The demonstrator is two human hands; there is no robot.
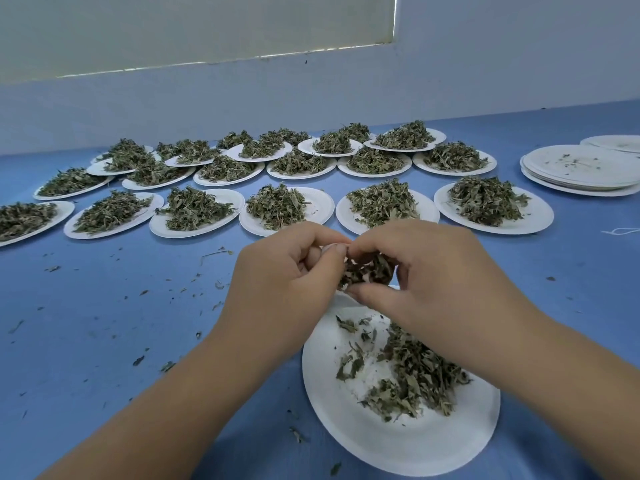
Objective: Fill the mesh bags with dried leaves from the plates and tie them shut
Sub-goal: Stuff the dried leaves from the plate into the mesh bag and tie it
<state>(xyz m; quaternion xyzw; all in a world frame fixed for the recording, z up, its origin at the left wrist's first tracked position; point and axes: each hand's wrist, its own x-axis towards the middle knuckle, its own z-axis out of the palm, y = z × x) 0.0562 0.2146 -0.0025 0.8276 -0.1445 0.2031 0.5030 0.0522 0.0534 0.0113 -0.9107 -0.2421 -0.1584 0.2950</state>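
Closest to us sits the near plate (398, 441), white paper, about half cleared. The loose leaves (415, 375) still on it lie in a ragged heap on its right half. The heap's long axis runs from under our right wrist back toward us.

Just above the plate's far rim our hands are drawn together, fingertips nearly meeting. The right hand (433, 282) has thumb and fingers curled round a dark clump (369, 271) of leaves. The left hand (287, 282) pinches at the clump's left side with its fingers bent in. We judge this to be stuffing a mesh bag, but the mesh itself is hidden between the fingers and we cannot tell how full it is.

The next pinch of leaves lies below and behind the hands, on our side of them. The right hand is plainly the nearer one, since the heap starts right under its wrist. It would need to drop back along the heap while the left hand keeps the bundle.

Crumbs of leaf dot the blue table (104, 341). Beyond the hands stand rows of heaped plates (284, 206), still to be emptied. At far right are a stack of used plates (581, 168) and a bit of white string (620, 232), well apart from both hands.
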